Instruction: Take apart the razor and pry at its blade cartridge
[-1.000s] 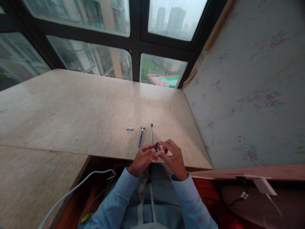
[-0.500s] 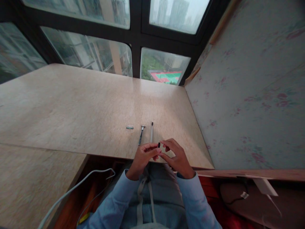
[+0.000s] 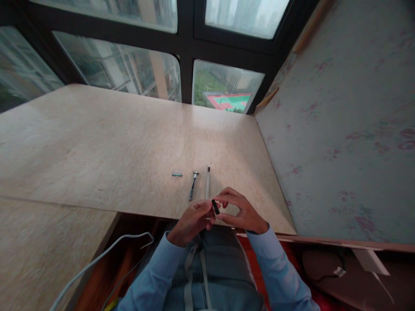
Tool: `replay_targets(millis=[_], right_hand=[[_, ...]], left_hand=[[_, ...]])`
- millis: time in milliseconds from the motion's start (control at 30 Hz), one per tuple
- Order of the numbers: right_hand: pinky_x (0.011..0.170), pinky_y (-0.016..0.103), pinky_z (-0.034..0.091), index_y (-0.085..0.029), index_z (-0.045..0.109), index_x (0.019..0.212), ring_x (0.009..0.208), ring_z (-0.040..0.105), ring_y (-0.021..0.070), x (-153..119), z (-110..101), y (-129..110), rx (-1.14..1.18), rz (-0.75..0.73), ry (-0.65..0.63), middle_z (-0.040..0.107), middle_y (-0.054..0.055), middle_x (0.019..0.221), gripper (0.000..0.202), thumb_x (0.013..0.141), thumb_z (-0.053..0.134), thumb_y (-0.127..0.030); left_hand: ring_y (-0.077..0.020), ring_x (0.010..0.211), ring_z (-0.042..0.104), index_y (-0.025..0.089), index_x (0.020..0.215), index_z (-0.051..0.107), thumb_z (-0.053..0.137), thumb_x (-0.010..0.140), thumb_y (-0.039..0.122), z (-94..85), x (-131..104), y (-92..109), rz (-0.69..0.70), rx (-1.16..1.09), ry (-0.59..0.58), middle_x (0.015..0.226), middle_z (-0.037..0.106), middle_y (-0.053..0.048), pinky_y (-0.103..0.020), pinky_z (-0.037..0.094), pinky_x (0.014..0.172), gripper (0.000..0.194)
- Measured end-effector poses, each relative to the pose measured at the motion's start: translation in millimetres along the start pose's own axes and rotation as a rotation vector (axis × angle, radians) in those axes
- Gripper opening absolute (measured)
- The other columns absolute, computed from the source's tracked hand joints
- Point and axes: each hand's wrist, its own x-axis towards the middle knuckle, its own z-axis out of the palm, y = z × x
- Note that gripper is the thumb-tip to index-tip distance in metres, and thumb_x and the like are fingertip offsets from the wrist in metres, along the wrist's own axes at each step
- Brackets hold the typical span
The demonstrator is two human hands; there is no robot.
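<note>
Close to the sill's front edge, both hands meet at a small black bar-shaped piece [image 3: 215, 207], about the size of a razor cartridge; its exact kind is too small to make out. My left hand [image 3: 196, 217] pinches it from the left. With thumb and forefinger, my right hand [image 3: 240, 209] grips its two ends. Just beyond my hands lies a razor [image 3: 193, 186] with a dark handle and a T-shaped silver head. Beside it is a white toothbrush-like stick [image 3: 208, 183] with a dark tip. Left of the razor sits a small clear case [image 3: 177, 175] with a green-and-dark strip inside.
The beige stone-patterned sill [image 3: 123, 134] runs back to dark window frames [image 3: 186, 80]. A flowered wall [image 3: 327, 142] bounds it on the right. A white cable [image 3: 106, 252] hangs over the gap at lower left. A white box-shaped item [image 3: 371, 261] is at lower right.
The black piece has turned from nearly upright to slanted and shows more of its length. My left hand has rolled over, back of the thumb upward. The view has shifted slightly.
</note>
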Motion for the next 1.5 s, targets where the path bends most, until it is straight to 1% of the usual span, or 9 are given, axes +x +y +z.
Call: replay_targets(millis=[133,233,400,533,700,900,1000,1167,1500], right_hand=[[0.067,0.030,0.054,-0.023,0.066,0.128,0.081,0.059,0.0167,6,-5,7,0.037,0.012,-0.072,0.064,0.007,0.094,0.040,0.089,0.068,-0.033],[0.067,0.029,0.054,-0.026,0.065,0.130,0.082,0.060,0.0162,7,-6,13,0.080,0.013,-0.055,0.066,0.007,0.096,0.041,0.090,0.069,-0.028],[0.068,0.029,0.054,-0.031,0.067,0.128,0.079,0.064,0.0150,9,-3,16,0.082,0.021,0.083,0.068,0.005,0.093,0.037,0.092,0.065,-0.020],[0.069,0.030,0.056,-0.029,0.074,0.117,0.079,0.068,0.0168,12,3,12,0.029,0.090,0.220,0.072,0.006,0.089,0.027,0.091,0.067,-0.024],[0.053,0.026,0.056,-0.026,0.080,0.102,0.066,0.067,0.0159,14,12,11,0.056,0.235,0.287,0.074,0.007,0.084,0.018,0.091,0.067,-0.031],[0.041,0.022,0.047,-0.025,0.081,0.094,0.048,0.058,0.0103,18,11,13,0.201,0.349,0.340,0.070,0.005,0.075,0.015,0.087,0.070,-0.032],[0.039,0.021,0.044,-0.022,0.081,0.088,0.047,0.056,0.0100,21,7,14,0.354,0.480,0.313,0.066,0.003,0.068,0.018,0.085,0.071,-0.037],[0.038,0.019,0.039,-0.017,0.077,0.077,0.045,0.054,0.0095,24,2,18,0.525,0.669,0.249,0.062,0.000,0.057,0.026,0.083,0.073,-0.042],[0.036,0.017,0.036,-0.016,0.074,0.072,0.044,0.054,0.0087,26,1,15,0.604,0.784,0.275,0.065,0.001,0.059,0.029,0.078,0.076,-0.044]], left_hand=[[-0.0053,0.045,0.051,0.010,0.076,0.066,0.084,0.069,0.047,1.5,4,-4,0.032,-0.002,0.020,0.057,0.057,0.000,-0.015,0.035,0.041,0.041],[-0.0042,0.042,0.047,0.010,0.077,0.067,0.085,0.067,0.048,5.7,10,-6,0.107,-0.017,0.052,0.054,0.056,0.001,-0.015,0.033,0.039,0.043],[-0.0053,0.044,0.047,0.011,0.074,0.069,0.085,0.065,0.047,12.9,19,-4,0.222,-0.050,0.143,0.054,0.058,0.000,-0.016,0.036,0.039,0.041],[-0.0090,0.052,0.055,0.011,0.075,0.072,0.088,0.062,0.043,15.2,22,-1,0.299,-0.053,0.239,0.061,0.064,-0.003,-0.018,0.041,0.041,0.038],[-0.0121,0.056,0.060,0.010,0.076,0.075,0.086,0.065,0.042,11.6,23,0,0.330,-0.016,0.290,0.065,0.070,-0.007,-0.020,0.047,0.047,0.036],[-0.0160,0.061,0.064,0.011,0.078,0.076,0.085,0.063,0.052,0.7,25,4,0.309,0.045,0.239,0.075,0.072,-0.011,-0.024,0.049,0.049,0.045],[-0.0153,0.061,0.061,0.012,0.090,0.077,0.078,0.071,0.056,-2.6,26,9,0.312,-0.006,0.184,0.072,0.069,-0.009,-0.025,0.048,0.051,0.049],[-0.0119,0.059,0.055,0.014,0.109,0.075,0.074,0.078,0.052,-7.4,32,13,0.208,-0.060,0.030,0.065,0.062,-0.004,-0.024,0.044,0.055,0.049],[-0.0141,0.067,0.055,0.020,0.128,0.067,0.060,0.091,0.049,-19.5,34,20,0.333,0.307,-0.144,0.080,0.061,-0.007,-0.029,0.045,0.062,0.048]])
